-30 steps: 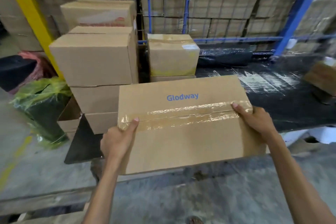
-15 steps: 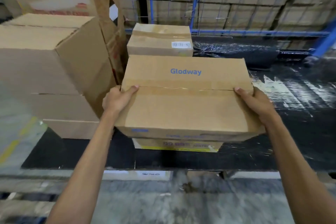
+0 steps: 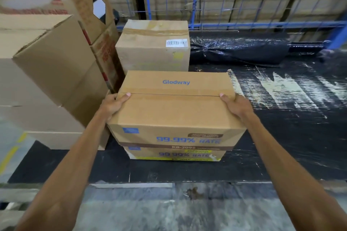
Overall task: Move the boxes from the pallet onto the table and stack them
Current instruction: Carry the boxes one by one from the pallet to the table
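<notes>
Grip: our left hand (image 3: 112, 104) and right hand (image 3: 235, 106) clamped the box (image 3: 174, 112) by its 2 ends, over a lower box (image 3: 174, 154) on the table (image 3: 291, 137). Wider than that base, we judged, it might tip if released off-centre, or trap our left hand against the stack (image 3: 56, 73).

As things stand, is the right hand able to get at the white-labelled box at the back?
Probably not yet: the right hand grips the Glodway box, which stands between it and the labelled box.

Arms outstretched, left hand (image 3: 112, 103) and right hand (image 3: 236, 106) grip opposite sides of the box (image 3: 174, 112).
</notes>
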Motion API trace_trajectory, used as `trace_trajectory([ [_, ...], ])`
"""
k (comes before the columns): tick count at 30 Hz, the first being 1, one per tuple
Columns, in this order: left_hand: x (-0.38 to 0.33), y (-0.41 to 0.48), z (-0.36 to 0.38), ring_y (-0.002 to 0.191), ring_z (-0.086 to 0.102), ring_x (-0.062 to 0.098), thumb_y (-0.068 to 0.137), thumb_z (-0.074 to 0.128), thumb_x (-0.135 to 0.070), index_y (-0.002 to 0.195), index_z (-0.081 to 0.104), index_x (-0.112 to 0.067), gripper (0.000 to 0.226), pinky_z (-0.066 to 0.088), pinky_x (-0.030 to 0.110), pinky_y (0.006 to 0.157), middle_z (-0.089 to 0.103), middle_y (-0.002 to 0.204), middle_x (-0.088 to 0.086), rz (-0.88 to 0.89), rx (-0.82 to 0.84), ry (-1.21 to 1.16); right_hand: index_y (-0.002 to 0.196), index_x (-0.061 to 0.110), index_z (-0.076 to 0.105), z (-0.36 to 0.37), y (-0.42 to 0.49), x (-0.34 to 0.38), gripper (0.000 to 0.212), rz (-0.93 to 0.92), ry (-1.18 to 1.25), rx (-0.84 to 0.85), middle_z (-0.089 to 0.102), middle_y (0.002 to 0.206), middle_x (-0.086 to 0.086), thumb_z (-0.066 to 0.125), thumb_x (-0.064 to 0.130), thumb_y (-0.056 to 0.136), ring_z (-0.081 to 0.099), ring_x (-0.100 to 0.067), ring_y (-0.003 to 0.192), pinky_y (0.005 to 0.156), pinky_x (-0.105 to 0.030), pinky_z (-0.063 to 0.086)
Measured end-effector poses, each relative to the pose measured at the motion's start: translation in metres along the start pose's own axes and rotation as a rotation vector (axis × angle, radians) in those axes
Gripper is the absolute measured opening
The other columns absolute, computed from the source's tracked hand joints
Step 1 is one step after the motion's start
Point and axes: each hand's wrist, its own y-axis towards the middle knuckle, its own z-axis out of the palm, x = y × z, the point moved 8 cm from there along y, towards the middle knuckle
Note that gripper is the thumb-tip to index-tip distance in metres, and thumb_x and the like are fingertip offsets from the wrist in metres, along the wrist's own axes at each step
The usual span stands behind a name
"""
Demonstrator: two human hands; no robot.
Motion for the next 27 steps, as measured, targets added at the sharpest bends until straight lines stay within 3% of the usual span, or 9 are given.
trace_trajectory([
  [2, -0.01, -0.002, 0.001, 0.108, 0.064, 0.028, 0.092, 0.067, -0.053, 0.119, 0.071, -0.017, 0.045, 0.045, 0.033, 0.087, 0.068, 0.128, 0.01, 0.04, -0.012, 0.027, 0.148, 0.01, 0.04, -0.011, -0.006, 0.012, 0.076, -0.062, -0.215, -0.164, 0.059, 0.136, -0.019, 0.047, 0.066, 0.096, 0.057, -0.041, 0.123, 0.099, -0.05, 0.048],
  [4, -0.018, -0.016, -0.005, 0.127, 0.057, 0.032, 0.097, 0.06, -0.052, 0.141, 0.059, -0.019, 0.055, 0.043, 0.034, 0.095, 0.061, 0.141, 0.01, 0.117, -0.069, 0.137, 0.152, 0.011, 0.034, -0.008, -0.038, 0.037, 0.073, -0.239, -0.368, -0.356, 0.045, 0.152, -0.022, 0.05, 0.057, 0.098, 0.041, -0.042, 0.14, 0.112, -0.057, 0.038],
  [6, -0.015, -0.041, -0.015, 0.135, 0.052, 0.03, 0.098, 0.058, -0.05, 0.152, 0.047, -0.022, 0.061, 0.04, 0.037, 0.107, 0.057, 0.147, 0.008, 0.2, -0.138, 0.131, 0.152, 0.012, 0.038, 0.021, -0.089, 0.067, 0.066, -0.459, -0.282, -0.397, 0.038, 0.159, -0.018, 0.05, 0.049, 0.099, 0.032, -0.036, 0.148, 0.119, -0.055, 0.03],
  [10, 0.042, -0.104, -0.044, 0.133, 0.055, 0.028, 0.091, 0.066, -0.048, 0.148, 0.051, -0.022, 0.065, 0.041, 0.04, 0.112, 0.061, 0.142, 0.007, 0.223, -0.179, 0.037, 0.145, 0.012, 0.05, 0.122, -0.195, 0.123, 0.056, -0.771, -0.153, -0.217, 0.053, 0.149, -0.009, 0.05, 0.041, 0.098, 0.043, -0.025, 0.14, 0.116, -0.041, 0.037],
  [14, 0.152, -0.173, -0.131, 0.111, 0.065, 0.041, 0.092, 0.072, -0.031, 0.14, 0.059, -0.014, 0.053, 0.051, 0.045, 0.091, 0.072, 0.118, 0.02, 0.097, -0.443, 0.256, 0.146, 0.016, 0.051, 0.245, -0.276, 0.181, 0.057, -0.943, -0.147, 0.039, 0.043, 0.158, -0.007, 0.045, 0.044, 0.098, 0.033, -0.025, 0.149, 0.119, -0.039, 0.034],
  [18, 0.267, -0.241, -0.229, 0.086, 0.071, 0.038, 0.09, 0.074, -0.027, 0.138, 0.06, -0.011, 0.052, 0.051, 0.042, 0.071, 0.074, 0.083, 0.02, -0.112, -0.549, 0.313, 0.148, 0.016, 0.051, 0.352, -0.347, 0.231, 0.057, -1.092, -0.121, 0.305, 0.043, 0.158, -0.009, 0.052, 0.04, 0.096, 0.037, -0.026, 0.147, 0.116, -0.041, 0.038],
  [20, 0.315, -0.276, -0.276, 0.077, 0.072, 0.033, 0.092, 0.071, -0.03, 0.136, 0.06, -0.011, 0.049, 0.05, 0.039, 0.066, 0.075, 0.083, 0.016, -0.201, -0.623, 0.292, 0.15, 0.013, 0.048, 0.41, -0.381, 0.248, 0.06, -1.119, -0.207, 0.485, 0.038, 0.161, -0.011, 0.051, 0.039, 0.095, 0.035, -0.027, 0.149, 0.117, -0.04, 0.036],
  [23, 0.381, -0.327, -0.344, 0.075, 0.07, 0.031, 0.094, 0.07, -0.029, 0.138, 0.059, -0.013, 0.048, 0.045, 0.033, 0.063, 0.075, 0.091, 0.015, -0.317, -0.74, 0.257, 0.143, 0.005, 0.053, 0.492, -0.44, 0.279, 0.06, -1.18, -0.276, 0.638, 0.048, 0.153, -0.017, 0.054, 0.038, 0.093, 0.043, -0.032, 0.143, 0.118, -0.039, 0.034],
  [27, 0.473, -0.371, -0.41, 0.075, 0.067, 0.027, 0.093, 0.07, -0.034, 0.139, 0.057, -0.016, 0.05, 0.038, 0.03, 0.058, 0.074, 0.089, 0.013, -0.483, -0.824, 0.169, 0.148, 0.009, 0.047, 0.591, -0.517, 0.32, 0.058, -1.243, -0.381, 0.818, 0.048, 0.153, -0.012, 0.059, 0.033, 0.097, 0.04, -0.026, 0.144, 0.117, -0.032, 0.03],
])
